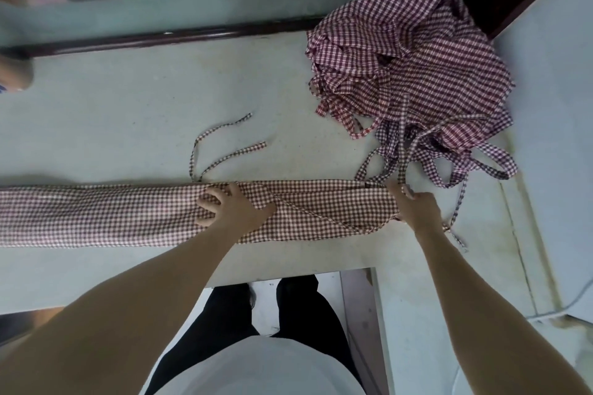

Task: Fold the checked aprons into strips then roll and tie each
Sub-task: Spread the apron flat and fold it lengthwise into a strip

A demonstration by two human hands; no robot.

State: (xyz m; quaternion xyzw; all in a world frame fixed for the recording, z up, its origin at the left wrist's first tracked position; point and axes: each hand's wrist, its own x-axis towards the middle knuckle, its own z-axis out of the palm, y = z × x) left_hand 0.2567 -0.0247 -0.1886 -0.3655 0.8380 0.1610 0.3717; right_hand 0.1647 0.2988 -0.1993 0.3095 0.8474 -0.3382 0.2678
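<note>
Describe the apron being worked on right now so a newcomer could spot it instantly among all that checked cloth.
On the pale grey table, a rumpled heap of checked aprons sits at the far right. The folded apron lies nearer the person, running left from that heap. It alone is flattened into one long strip, with the left hand pressing its middle and the right hand gripping its right end.

Your strip (96,212) is running off the frame's left edge, so its far end is staying unseen. Your right hand (414,205) is covering the strip's right end, hiding the grip. The pile (410,67), upper right, is hiding its own lower layers.
</note>
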